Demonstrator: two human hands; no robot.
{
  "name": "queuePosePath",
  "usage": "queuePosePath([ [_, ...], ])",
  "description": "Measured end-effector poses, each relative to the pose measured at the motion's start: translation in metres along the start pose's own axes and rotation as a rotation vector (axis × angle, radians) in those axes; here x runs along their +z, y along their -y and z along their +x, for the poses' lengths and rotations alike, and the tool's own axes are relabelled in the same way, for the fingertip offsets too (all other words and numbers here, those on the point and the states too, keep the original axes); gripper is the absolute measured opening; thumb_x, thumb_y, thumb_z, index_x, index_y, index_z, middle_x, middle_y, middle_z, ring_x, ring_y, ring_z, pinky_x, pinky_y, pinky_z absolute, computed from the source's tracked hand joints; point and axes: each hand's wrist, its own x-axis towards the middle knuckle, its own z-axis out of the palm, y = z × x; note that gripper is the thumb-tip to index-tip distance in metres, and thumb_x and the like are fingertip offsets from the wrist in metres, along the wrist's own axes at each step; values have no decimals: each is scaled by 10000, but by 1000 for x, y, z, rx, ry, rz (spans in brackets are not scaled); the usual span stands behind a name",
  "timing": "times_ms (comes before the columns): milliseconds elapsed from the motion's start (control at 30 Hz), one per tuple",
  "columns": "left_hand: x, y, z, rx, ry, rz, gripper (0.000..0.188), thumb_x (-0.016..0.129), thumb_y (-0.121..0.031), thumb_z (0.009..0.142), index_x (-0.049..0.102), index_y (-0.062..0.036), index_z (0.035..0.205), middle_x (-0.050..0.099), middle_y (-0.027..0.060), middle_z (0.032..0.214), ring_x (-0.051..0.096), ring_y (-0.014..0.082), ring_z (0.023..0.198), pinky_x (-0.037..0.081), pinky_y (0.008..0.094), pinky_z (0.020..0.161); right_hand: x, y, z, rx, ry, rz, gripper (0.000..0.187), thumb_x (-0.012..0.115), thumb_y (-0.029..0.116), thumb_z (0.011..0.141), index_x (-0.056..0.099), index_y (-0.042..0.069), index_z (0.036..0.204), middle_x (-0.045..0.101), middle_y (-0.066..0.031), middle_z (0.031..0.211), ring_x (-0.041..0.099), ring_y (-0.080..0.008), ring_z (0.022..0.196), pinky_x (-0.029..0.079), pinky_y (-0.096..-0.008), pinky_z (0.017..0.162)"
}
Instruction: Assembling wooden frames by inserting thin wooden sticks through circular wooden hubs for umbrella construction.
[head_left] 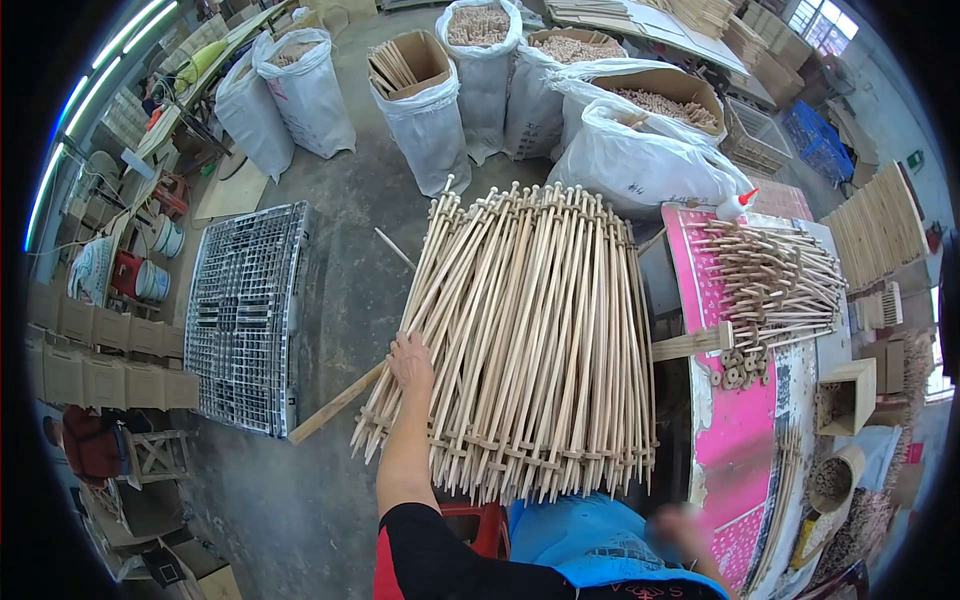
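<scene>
A broad stack of long, slim wooden sticks [540,340] lies in front of me, with small wooden pieces on them near both ends. My left hand [408,362] rests on the stack's left side, fingers stretched over the sticks. Low on the right, beside my blue apron [580,535], my right hand [678,530] is smeared by motion and its fingers cannot be made out. On the pink-topped table [735,440] to the right lie a heap of shorter sticks [775,285], several small wooden rings [742,372] and a white bottle [735,206] with a red tip.
White sacks [420,130] of wooden parts stand beyond the stack. A grey plastic pallet [245,320] is on the floor at left, and a loose wooden bar [335,405] juts out beside the stack. Below my left arm shows a red stool [480,525].
</scene>
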Motion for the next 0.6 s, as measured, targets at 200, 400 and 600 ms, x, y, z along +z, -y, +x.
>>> queuePosePath([
  [200, -5, 5, -3, 67, 20, 7, 712, 694, -202, 844, 358, -294, 1465, 470, 116, 1283, 537, 359, 1125, 420, 516, 916, 0, 0, 1, 20, -16, 8, 278, 565, 138, 965, 564, 29, 1221, 673, -92, 928, 627, -147, 773, 536, -273, 675],
  [400, -12, 10, -5, 151, -10, 59, 862, 685, -180, 801, 239, -361, 1517, 421, 141, 1403, 545, 368, 1142, 413, 513, 938, -9, -14, 3, 26, -12, 30, 278, 561, 132, 963, 566, 35, 1223, 673, -86, 926, 614, -131, 766, 518, -251, 665],
  [600, -36, -36, -21, 247, -102, 0, 864, 672, -221, 824, 194, -267, 1542, 407, 156, 1443, 495, 352, 1236, 359, 529, 1025, -22, -38, 6, 22, 40, 147, 270, 568, 123, 956, 576, 39, 1213, 674, -77, 911, 595, -112, 725, 506, -238, 642],
])
